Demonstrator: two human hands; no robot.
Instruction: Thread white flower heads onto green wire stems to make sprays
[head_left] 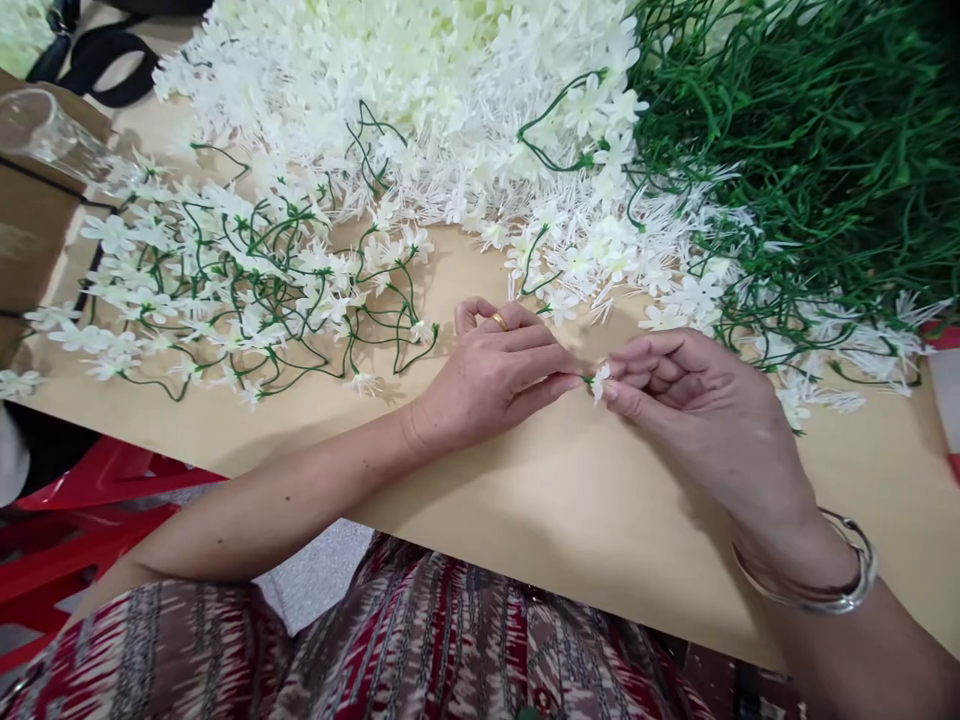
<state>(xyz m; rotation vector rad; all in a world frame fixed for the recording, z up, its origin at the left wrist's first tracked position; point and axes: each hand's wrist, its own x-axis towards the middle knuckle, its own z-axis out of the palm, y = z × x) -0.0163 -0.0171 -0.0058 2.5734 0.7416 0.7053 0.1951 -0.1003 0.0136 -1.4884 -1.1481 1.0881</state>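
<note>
Between my two hands, just above the tabletop, is a small white artificial flower (pixel 601 381). My left hand (pixel 510 365) pinches the tip of a green plastic stem (pixel 587 379) that meets the flower's base; most of that stem is hidden by the fingers. On the other side, my right hand (pixel 690 410) grips the flower's petals between thumb and forefinger, its other fingers curled. To the left of my left hand lies a loose pile of white flowers joined to green stems (pixel 247 270).
A large heap of white flower heads (pixel 450 90) covers the far side of the table (pixel 570 520). Green stems (pixel 810 150) are heaped at the far right. A clear plastic cup (pixel 67 135) lies at the left beside cardboard (pixel 30 220). Red stools (pixel 97 520) stand below the near left edge.
</note>
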